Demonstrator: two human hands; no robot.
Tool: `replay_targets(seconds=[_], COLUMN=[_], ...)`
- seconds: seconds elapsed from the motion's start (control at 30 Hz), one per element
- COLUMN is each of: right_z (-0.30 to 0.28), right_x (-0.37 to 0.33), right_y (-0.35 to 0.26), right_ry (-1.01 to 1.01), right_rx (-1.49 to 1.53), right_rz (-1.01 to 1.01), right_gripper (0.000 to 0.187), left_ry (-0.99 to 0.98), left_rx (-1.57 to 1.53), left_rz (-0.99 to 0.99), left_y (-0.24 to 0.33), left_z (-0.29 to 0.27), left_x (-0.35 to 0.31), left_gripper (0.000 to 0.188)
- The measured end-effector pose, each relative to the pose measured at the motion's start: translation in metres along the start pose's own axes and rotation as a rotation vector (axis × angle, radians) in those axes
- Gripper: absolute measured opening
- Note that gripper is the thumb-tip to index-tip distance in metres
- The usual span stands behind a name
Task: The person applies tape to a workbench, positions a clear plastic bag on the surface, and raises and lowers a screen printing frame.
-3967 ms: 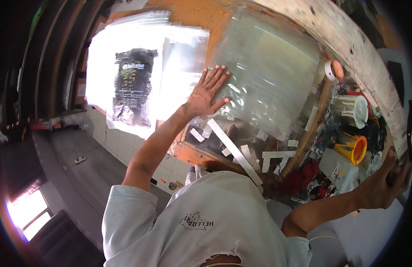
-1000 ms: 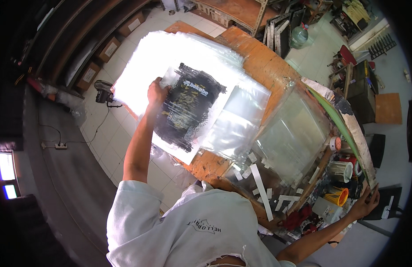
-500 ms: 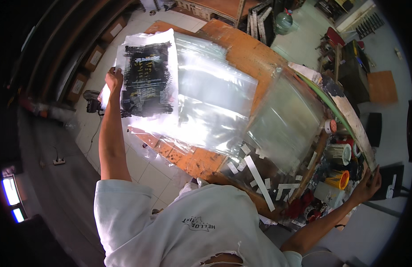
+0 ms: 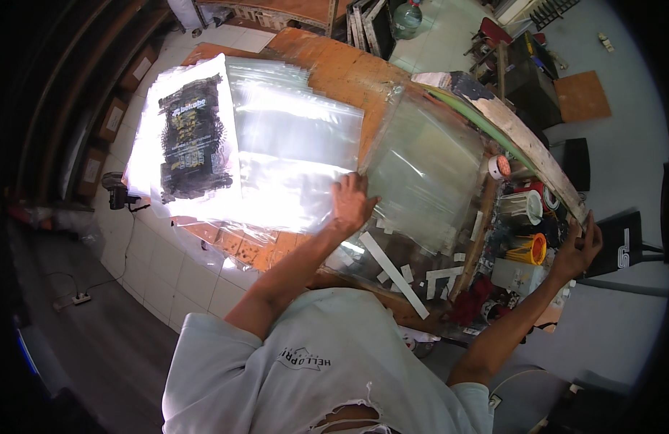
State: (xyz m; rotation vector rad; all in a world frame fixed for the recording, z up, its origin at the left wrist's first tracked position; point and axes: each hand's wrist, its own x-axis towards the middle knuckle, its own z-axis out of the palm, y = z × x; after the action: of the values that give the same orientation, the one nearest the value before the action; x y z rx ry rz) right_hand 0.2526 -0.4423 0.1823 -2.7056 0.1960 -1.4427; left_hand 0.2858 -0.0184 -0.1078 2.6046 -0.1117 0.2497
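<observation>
My left hand [image 4: 352, 201] rests at the right edge of a fanned stack of clear plastic bags [image 4: 298, 137], thumb and fingers apart. A white sheet with a smeared black printed block [image 4: 195, 141] lies on the stack's left side. Just right of the hand, a clear plastic bag [image 4: 425, 170] lies flat on the work board. My right hand [image 4: 585, 244] is closed around the near end of a long, pale, worn wooden frame [image 4: 522, 134], tilted up and seen nearly edge-on. A green strip runs along its inner side. Its face is hidden.
Scraps of white tape and a long white strip [image 4: 394, 275] lie on the board's near part. Beside it stand a white tub [image 4: 522, 207], a yellow-orange tub [image 4: 526, 249] and a tape roll [image 4: 499, 167]. A large water bottle [image 4: 407, 19] stands behind the orange table [image 4: 313, 54].
My left hand has left the black-printed sheet at the far left and moved right, to the bag stack's right edge. My right hand still holds the raised frame. The whole view has shifted.
</observation>
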Motion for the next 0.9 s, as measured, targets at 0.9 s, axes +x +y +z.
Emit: replay_targets(seconds=[0.9], right_z=[0.010], right_x=[-0.004], right_y=[0.011], right_ry=[-0.038], right_rx=[0.059], right_rz=[0.100], right_gripper=[0.043], left_ry=[0.276], left_rx=[0.072], left_rz=[-0.367], left_y=[-0.105], left_z=[-0.130], left_x=[-0.117], left_gripper=[0.034])
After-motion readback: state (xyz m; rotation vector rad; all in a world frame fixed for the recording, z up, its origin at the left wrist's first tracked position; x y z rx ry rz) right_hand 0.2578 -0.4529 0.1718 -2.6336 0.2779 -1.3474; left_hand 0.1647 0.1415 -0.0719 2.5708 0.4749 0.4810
